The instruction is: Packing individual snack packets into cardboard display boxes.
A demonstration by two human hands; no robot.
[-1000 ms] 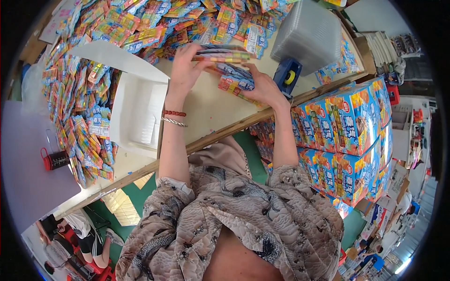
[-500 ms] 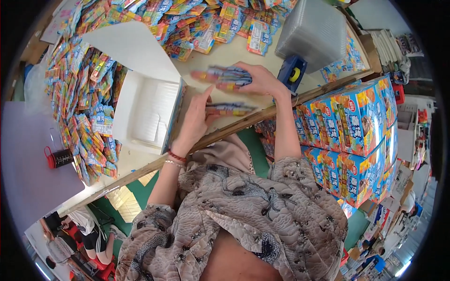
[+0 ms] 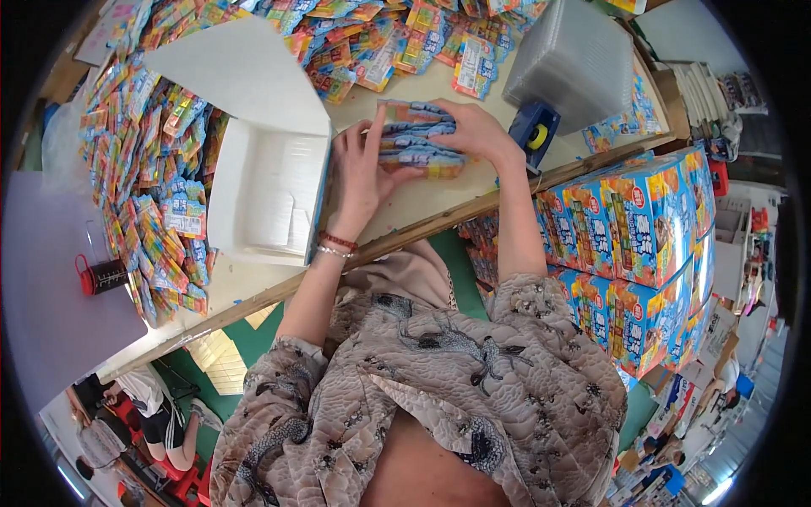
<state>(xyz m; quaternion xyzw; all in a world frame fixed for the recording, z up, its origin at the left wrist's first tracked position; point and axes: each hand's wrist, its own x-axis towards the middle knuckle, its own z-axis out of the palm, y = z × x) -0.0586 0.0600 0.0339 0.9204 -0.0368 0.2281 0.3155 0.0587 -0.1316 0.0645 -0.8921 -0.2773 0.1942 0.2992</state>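
Head view has both hands clamped on one bundle of packets (image 3: 420,144), colourful, blue along the scalloped sides and orange and yellow elsewhere, held over the cream table (image 3: 405,201); whether it rests on the surface I cannot tell. Taking the bundle as the middle of the dial, the left hand (image 3: 358,173) grips it from eight o'clock, fingers along the near end and thumb beneath, while the right hand (image 3: 477,131) closes over it from two o'clock. The hands are apart, with the packets between them. A red beaded bracelet (image 3: 340,239) and a pale one circle the left wrist. Just beside that hand, toward nine o'clock, stands a white-lined box (image 3: 269,182), its lid flap raised toward eleven. One loose packet (image 3: 476,68) lies at one o'clock, near a large heap of packets (image 3: 156,152) that sweeps from nine round to twelve. At three o'clock sits a blue tape dispenser (image 3: 525,122) with a yellow roll, and at two, a stack of clear plastic trays (image 3: 566,63). Printed blue boxes (image 3: 629,228) are stacked beyond the table's wooden edge at four. Farther out, at eight, is a dark bottle (image 3: 108,277) with a red top.
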